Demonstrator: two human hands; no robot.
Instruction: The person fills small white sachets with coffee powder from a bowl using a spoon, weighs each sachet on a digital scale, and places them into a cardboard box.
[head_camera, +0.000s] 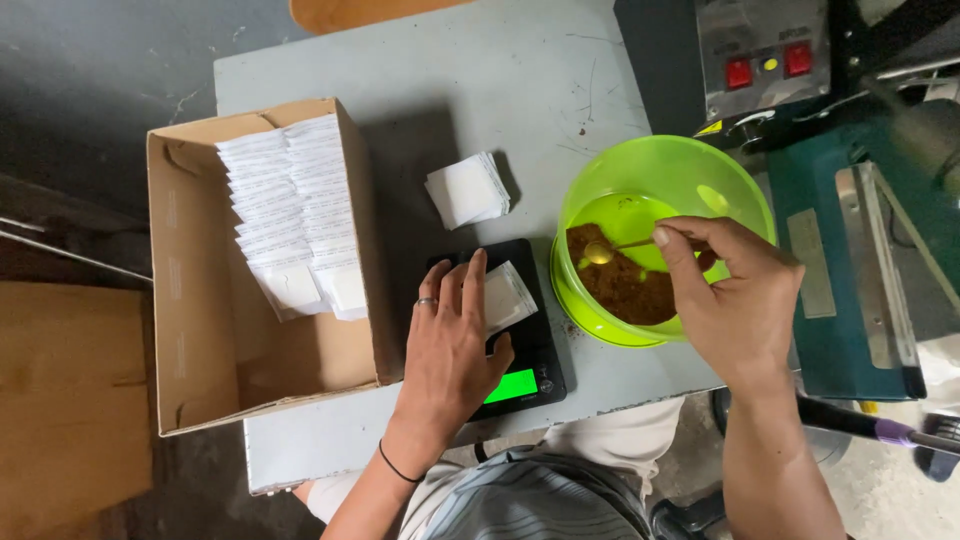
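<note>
Standing next to the tabletop (520, 90) here. Far left there's an open cardboard box (200, 330) lying on its side, with a shingled stack of white sachets (290, 210) running along it in two rows. A smaller loose pile of the same white sachets (468, 188) sits further back on the grey surface, apart from the box.

Next over is a small black scale (528, 375) with its display lit green. The left hand (450, 345) rests flat on it, palm down, ring on one finger, a dark band round the wrist, forearm coming straight up from the body. Its fingers (462, 285) are spread fairly wide and press on one white sachet (505, 297) lying on the scale; the sachet pokes out to the right from under the fingertips, tilted a bit.

Just right of the scale, touching or nearly so, is a lime-green plastic bowl (700, 170) with a heap of brown powder (625, 290) in the bottom. The right hand (735, 300) hangs over the bowl's near rim, wrist bent inward, thumb and forefinger pinched narrow on the handle of a small gold spoon (610, 248). The spoon's long axis runs left-right, scoop end pointing left toward the scale, resting at the top edge of the powder. So the sachet lies left of and slightly nearer than the scoop, and the right hand is the one carrying it.

Far right: a teal machine (850, 260) with red buttons.
</note>
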